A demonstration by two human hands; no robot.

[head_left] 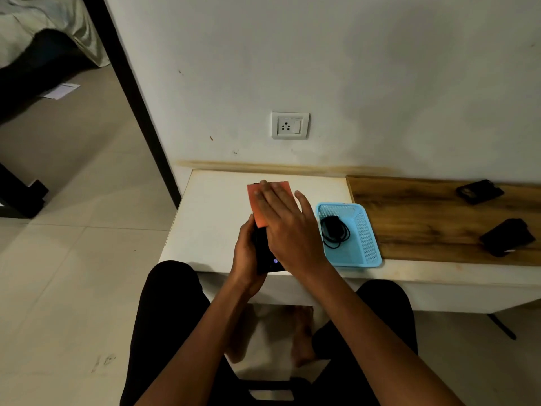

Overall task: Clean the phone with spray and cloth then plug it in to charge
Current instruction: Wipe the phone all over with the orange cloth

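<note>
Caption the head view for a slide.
Left hand grips phone; right hand presses orange cloth on it.

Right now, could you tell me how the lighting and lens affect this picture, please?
Head view: dim, warm light; the phone is nearly black except a small screen glow; the right hand is slightly motion-blurred on the cloth; wide-angle distortion bends the door frame.

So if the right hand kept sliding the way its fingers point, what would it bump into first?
Probably nothing on the table: the right hand points up-left across the orange cloth, then bare tabletop, until the wall. Depth is uncertain.
</note>
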